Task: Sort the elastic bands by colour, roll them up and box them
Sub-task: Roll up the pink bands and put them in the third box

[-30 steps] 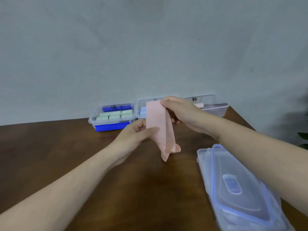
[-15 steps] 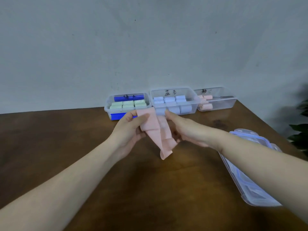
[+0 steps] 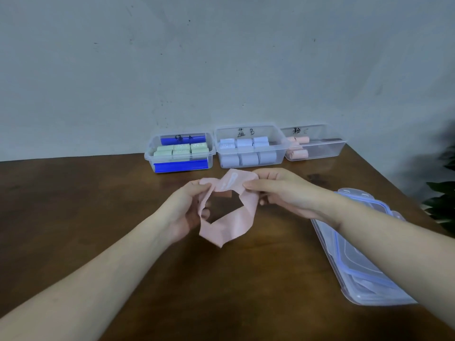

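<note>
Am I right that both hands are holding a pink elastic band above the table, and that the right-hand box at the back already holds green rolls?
Not quite: the head view shows pink rolls in the right-hand box; the green rolls are in the left-hand box. Otherwise right: the left hand and right hand hold the pink elastic band above the table.

1. handwritten in black on the back wall of the middle clear box (image 3: 248,134): a blurred character, then the letter "b".
2. on the right clear box (image 3: 317,134): a handwritten character, perhaps "粉", with a faint mark after it.
3. on the left clear box (image 3: 182,139): black handwriting, too blurred to read.
4. printed in white on the green rolls (image 3: 197,145): "30", remainder illegible.
5. on a blue roll (image 3: 226,145): roughly "20", faint.
6. white print on the pink band (image 3: 230,184): unreadable.
</note>
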The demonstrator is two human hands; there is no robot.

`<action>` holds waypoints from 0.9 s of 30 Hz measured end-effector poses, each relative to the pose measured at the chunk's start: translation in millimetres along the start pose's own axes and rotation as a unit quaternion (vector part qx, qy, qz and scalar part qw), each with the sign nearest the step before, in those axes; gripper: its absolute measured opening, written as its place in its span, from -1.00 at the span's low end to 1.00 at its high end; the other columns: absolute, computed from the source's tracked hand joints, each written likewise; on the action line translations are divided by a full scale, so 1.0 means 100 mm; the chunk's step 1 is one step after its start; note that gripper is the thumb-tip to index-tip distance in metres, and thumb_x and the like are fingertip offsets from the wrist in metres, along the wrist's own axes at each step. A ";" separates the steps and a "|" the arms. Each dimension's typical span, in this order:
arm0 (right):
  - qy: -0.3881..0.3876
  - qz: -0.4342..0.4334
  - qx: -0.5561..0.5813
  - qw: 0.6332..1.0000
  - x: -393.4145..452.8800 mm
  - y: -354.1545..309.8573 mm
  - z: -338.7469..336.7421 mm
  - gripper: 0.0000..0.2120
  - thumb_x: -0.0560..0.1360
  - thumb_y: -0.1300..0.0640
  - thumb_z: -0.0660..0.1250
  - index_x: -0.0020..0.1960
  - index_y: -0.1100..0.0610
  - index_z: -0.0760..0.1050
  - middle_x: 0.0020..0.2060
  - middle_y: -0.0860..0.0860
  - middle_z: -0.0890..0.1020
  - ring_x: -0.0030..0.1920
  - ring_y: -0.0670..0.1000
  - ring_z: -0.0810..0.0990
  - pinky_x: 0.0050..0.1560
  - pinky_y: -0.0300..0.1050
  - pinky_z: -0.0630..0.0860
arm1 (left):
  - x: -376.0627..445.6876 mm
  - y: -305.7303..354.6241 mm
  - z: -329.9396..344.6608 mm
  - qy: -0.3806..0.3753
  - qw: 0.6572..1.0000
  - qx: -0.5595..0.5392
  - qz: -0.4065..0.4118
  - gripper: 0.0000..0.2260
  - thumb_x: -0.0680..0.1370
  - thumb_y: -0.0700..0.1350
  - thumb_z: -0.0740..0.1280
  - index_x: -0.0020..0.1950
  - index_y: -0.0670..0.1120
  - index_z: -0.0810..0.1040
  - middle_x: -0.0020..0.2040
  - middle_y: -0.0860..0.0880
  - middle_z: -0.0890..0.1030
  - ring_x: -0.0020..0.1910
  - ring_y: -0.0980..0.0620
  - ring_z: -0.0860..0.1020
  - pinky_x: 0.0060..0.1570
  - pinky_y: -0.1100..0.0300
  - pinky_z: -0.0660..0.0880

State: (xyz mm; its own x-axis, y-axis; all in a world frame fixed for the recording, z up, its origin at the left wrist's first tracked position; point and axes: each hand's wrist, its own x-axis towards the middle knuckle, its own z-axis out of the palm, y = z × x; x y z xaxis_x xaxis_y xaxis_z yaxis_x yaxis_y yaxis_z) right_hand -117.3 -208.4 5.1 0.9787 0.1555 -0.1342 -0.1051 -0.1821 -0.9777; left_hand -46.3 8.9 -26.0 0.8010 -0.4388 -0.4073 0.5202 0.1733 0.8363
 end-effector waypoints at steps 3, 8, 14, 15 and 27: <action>0.002 -0.028 0.035 0.999 -0.01 0.00 -0.07 -0.87 0.58 0.09 0.37 0.02 0.10 0.67 -0.06 0.04 0.66 -0.07 -0.01 0.49 -0.07 -0.13 0.36 | 0.08 -0.05 -0.02 0.025 0.998 0.038 -0.043 -0.87 0.57 -0.13 0.33 0.07 -0.13 0.58 -0.35 -0.02 0.46 -0.47 0.10 0.30 -0.51 0.27 0.22; 0.053 -0.100 0.047 0.992 -0.03 -0.04 -0.23 -0.89 0.52 0.06 0.39 -0.05 0.08 0.66 -0.07 -0.04 0.65 -0.03 -0.08 0.55 0.07 -0.14 0.35 | 0.19 -0.12 -0.19 0.070 0.990 0.097 -0.076 -0.90 0.57 -0.07 0.31 -0.05 -0.08 0.48 -0.38 0.01 0.32 -0.48 0.10 0.18 -0.53 0.27 0.16; 0.083 -0.092 0.063 0.990 0.02 -0.05 -0.34 -0.77 0.45 -0.02 0.41 0.06 0.00 0.72 0.15 -0.09 0.68 0.27 -0.04 0.56 0.50 0.08 0.25 | 0.13 -0.06 -0.08 0.102 0.950 0.294 0.006 -0.70 0.57 0.08 0.36 0.26 0.03 0.47 0.13 0.01 0.59 0.07 0.03 0.58 0.12 0.06 0.53; 0.074 -0.091 0.057 0.991 0.02 -0.05 -0.33 -0.75 0.47 -0.03 0.39 0.08 0.03 0.71 0.13 -0.04 0.69 0.24 0.00 0.58 0.49 0.14 0.26 | 0.09 -0.02 -0.02 0.091 0.934 0.341 0.048 -0.67 0.56 0.18 0.35 0.27 0.10 0.47 0.19 0.07 0.57 0.17 0.06 0.54 0.23 0.07 0.47; 0.081 -0.094 0.159 0.979 0.10 -0.26 -0.25 -0.65 0.59 0.00 0.35 0.28 0.19 0.59 0.05 0.11 0.65 0.02 0.03 0.60 0.15 -0.01 0.46 | -0.12 -0.11 0.79 -0.079 0.923 0.318 0.201 -0.79 0.59 0.00 0.37 0.20 0.03 0.61 0.09 0.11 0.69 0.09 0.14 0.64 0.17 0.08 0.54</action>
State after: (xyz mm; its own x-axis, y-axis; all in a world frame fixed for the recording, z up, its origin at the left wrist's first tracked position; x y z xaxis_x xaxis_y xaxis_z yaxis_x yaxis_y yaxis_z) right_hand -100.8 -226.2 33.6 0.9984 -0.0037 0.0561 0.0560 0.1513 -0.9869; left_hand -85.4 -57.5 -1.1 0.8122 -0.5834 -0.0011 -0.1286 -0.1808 0.9751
